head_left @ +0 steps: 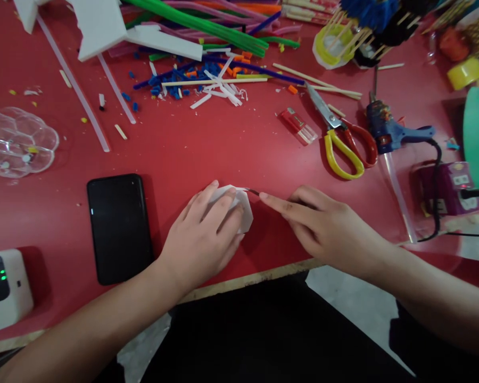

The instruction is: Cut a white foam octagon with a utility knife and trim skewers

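Observation:
My left hand grips a small white many-sided piece, which looks like foam board, and steadies it near the table's front edge. Its fingers cover much of the piece. My right hand is closed round a thin craft knife, index finger stretched along the top. The blade's tip meets the far edge of the white piece, and most of the handle is hidden in the hand. Both hands are over the red table.
Left of the hands lie a black phone and a white device. Scissors, a glue gun and a small red blade case sit at right. Pipe cleaners, sticks and scraps spread across the back.

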{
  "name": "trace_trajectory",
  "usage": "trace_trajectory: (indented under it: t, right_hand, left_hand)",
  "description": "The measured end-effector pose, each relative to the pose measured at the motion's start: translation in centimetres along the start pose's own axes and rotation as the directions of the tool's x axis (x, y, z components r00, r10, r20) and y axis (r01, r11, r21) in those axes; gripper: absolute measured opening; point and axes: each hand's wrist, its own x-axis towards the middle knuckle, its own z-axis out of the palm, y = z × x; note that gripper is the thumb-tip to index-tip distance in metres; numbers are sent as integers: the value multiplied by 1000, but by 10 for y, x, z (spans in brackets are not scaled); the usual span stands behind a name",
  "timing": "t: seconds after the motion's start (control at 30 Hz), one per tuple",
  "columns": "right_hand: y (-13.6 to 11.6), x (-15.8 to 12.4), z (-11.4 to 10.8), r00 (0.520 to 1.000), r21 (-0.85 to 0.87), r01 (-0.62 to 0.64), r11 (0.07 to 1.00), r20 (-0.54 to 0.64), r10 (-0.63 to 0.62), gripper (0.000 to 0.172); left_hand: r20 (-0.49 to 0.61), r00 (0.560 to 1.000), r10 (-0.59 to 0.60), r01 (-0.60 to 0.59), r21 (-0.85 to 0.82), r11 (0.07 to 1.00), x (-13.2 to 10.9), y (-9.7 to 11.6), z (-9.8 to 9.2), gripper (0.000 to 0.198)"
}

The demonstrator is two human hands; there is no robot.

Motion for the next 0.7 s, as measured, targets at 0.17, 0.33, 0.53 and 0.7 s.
trace_trajectory:
  t: [0.17,0.33,0.53,0.7]
  right_hand:
    - [-4,15,-3,998,-118,-49,992,24,52,60]
    - [-1,22,-8,997,-153,-75,985,-24,73,57]
    - [4,17,-10,995,-21,-75,997,-69,74,54]
    - [-2,8,-8,995,15,-90,996,-38,91,57]
  left_hand:
    - [-7,1000,-19,19,5,1000,-2,0,0,40]
    - [-39,998,-54,58,105,993,-3,2,-1,47]
    - [-64,995,-78,87,150,985,-3,-1,0,48]
    - [-65,996,52,-47,82,995,-2,0,1,46]
